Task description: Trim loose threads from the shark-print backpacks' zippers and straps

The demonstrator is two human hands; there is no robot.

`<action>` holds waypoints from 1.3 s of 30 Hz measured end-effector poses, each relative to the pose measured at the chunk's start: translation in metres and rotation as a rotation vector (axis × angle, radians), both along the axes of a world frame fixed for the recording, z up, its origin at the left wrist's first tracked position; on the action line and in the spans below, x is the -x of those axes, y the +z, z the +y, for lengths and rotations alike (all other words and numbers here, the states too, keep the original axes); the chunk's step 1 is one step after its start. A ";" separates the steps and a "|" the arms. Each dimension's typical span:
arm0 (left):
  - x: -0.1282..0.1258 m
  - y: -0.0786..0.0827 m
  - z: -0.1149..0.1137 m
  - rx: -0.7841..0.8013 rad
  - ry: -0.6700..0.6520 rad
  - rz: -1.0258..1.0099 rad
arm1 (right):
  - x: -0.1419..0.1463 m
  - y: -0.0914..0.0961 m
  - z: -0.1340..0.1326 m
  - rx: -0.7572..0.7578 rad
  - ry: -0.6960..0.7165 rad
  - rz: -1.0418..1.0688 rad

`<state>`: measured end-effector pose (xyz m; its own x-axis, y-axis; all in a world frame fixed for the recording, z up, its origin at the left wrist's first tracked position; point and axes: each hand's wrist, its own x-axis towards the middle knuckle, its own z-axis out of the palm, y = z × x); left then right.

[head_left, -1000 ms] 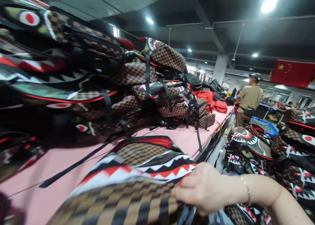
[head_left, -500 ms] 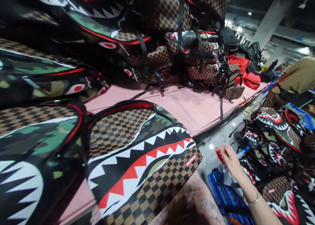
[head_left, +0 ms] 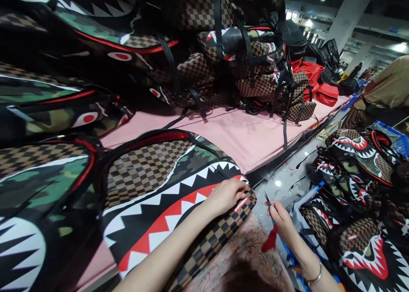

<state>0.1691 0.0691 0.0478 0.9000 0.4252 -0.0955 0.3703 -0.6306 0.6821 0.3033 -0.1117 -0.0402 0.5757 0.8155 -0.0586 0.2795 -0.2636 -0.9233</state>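
Note:
A backpack with a brown check, green camouflage and a white-and-red shark mouth lies flat before me. My left hand rests on its right end by the small red label, fingers bent down onto the material; the fingertips are partly hidden. Off that end, over the floor, my right hand grips small dark thread snips, points upward. A strip of red cloth hangs below this hand. A bracelet circles the right wrist.
A similar backpack lies at left. More bags are piled along the pink tabletop. At right, several shark-mouth backpacks are heaped near a blue crate. Another person's clothed body shows at far right.
My left hand has come into view and onto the backpack's right end. My right hand has moved down and left, towards the bag, and the snips' points now show.

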 end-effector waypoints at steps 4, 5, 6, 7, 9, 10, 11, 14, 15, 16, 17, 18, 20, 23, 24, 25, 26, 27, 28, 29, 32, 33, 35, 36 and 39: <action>-0.015 -0.016 -0.004 0.108 -0.013 -0.063 | 0.006 0.002 0.001 -0.091 0.017 0.093; -0.016 -0.020 -0.006 0.120 0.015 -0.076 | 0.006 0.004 0.001 -0.108 0.026 0.089; -0.016 -0.025 -0.007 0.130 0.048 -0.083 | 0.006 0.005 0.001 -0.117 0.030 0.068; -0.015 -0.029 -0.009 0.141 0.082 -0.087 | 0.007 0.007 0.001 -0.112 0.026 0.034; -0.012 -0.036 -0.010 0.174 0.150 -0.095 | 0.008 0.011 0.001 -0.065 0.009 -0.040; -0.010 -0.040 -0.010 0.193 0.179 -0.100 | 0.009 0.013 0.001 -0.033 0.007 -0.065; -0.009 -0.042 -0.011 0.210 0.201 -0.104 | 0.011 0.015 0.002 -0.003 0.009 -0.082; -0.007 -0.049 -0.013 0.248 0.240 -0.115 | 0.018 0.021 0.002 0.043 0.024 -0.098; -0.007 -0.051 -0.014 0.255 0.250 -0.116 | 0.021 0.023 0.002 0.054 0.023 -0.105; -0.007 -0.052 -0.015 0.261 0.258 -0.117 | 0.023 0.026 0.002 0.069 0.019 -0.115; -0.008 -0.054 -0.016 0.263 0.265 -0.119 | 0.025 0.028 0.001 0.088 0.016 -0.126; -0.008 -0.055 -0.017 0.265 0.269 -0.123 | 0.027 0.030 0.000 0.109 0.016 -0.141; -0.009 -0.058 -0.019 0.264 0.268 -0.132 | 0.031 0.032 -0.002 0.145 0.022 -0.174; -0.009 -0.060 -0.019 0.264 0.258 -0.134 | 0.036 0.033 -0.003 0.178 0.029 -0.224; -0.009 -0.060 -0.019 0.266 0.254 -0.133 | 0.037 0.033 -0.002 0.185 0.027 -0.246; -0.009 -0.060 -0.019 0.268 0.251 -0.133 | 0.038 0.032 -0.001 0.191 0.025 -0.272; -0.009 -0.060 -0.019 0.270 0.248 -0.132 | 0.039 0.032 0.000 0.193 0.027 -0.300; -0.009 -0.060 -0.019 0.271 0.246 -0.134 | 0.040 0.031 0.002 0.191 0.032 -0.327; -0.009 -0.060 -0.019 0.272 0.245 -0.136 | 0.040 0.031 0.004 0.188 0.039 -0.348; -0.009 -0.060 -0.019 0.271 0.245 -0.139 | 0.040 0.031 0.006 0.186 0.049 -0.361; -0.008 -0.059 -0.020 0.273 0.247 -0.154 | 0.038 0.031 0.010 0.187 0.074 -0.371; -0.008 -0.058 -0.020 0.275 0.249 -0.161 | 0.037 0.030 0.011 0.181 0.080 -0.371; -0.009 -0.059 -0.021 0.282 0.257 -0.180 | 0.033 0.028 0.011 0.144 0.091 -0.354; -0.009 -0.060 -0.021 0.287 0.265 -0.192 | 0.031 0.027 0.011 0.115 0.097 -0.328; -0.010 -0.064 -0.019 0.316 0.320 -0.236 | 0.026 0.018 0.011 0.027 0.088 -0.175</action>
